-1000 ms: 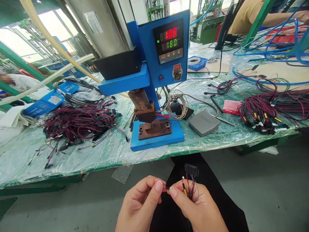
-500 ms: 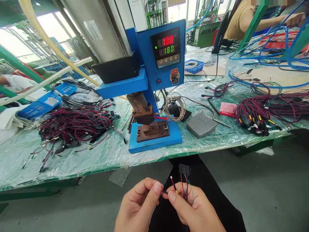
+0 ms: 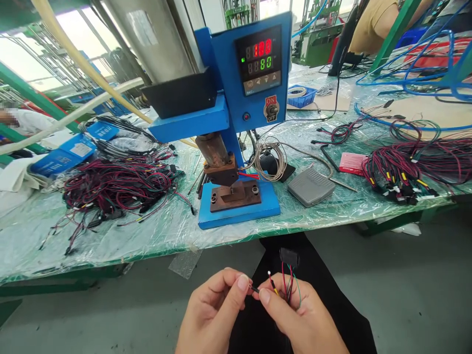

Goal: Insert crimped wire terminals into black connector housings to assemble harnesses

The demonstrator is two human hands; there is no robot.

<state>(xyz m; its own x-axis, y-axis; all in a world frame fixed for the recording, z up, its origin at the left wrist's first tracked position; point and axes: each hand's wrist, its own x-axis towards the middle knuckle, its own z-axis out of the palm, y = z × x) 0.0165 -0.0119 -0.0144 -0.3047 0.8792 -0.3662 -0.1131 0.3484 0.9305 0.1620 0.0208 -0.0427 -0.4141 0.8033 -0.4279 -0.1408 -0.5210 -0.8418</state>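
Note:
In front of my lap, thumb and finger of my left hand (image 3: 219, 305) pinch the tip of a thin wire covered by a short black sleeve (image 3: 255, 289). My right hand (image 3: 295, 309) is closed on the same wire harness and grips the sleeve's other end between thumb and forefinger. Above the right fingers stands a black connector (image 3: 289, 257) with red, black and green wires (image 3: 290, 280) running down into the palm. A loose wire end with a white tip (image 3: 269, 273) and a yellow band sticks up beside it. The fingertips hide the left end of the wire.
A blue heated press (image 3: 239, 216) with a lit controller (image 3: 258, 59) stands at the table edge, a grey foot pedal (image 3: 311, 187) beside it. Harness bundles lie left (image 3: 118, 187) and right (image 3: 398, 172). Two people are partly visible behind.
The view has tilted slightly, so the hands and bench sit a little differently in it. Both hands keep the same pinch on the sleeved wire. The controller's green digits read differently.

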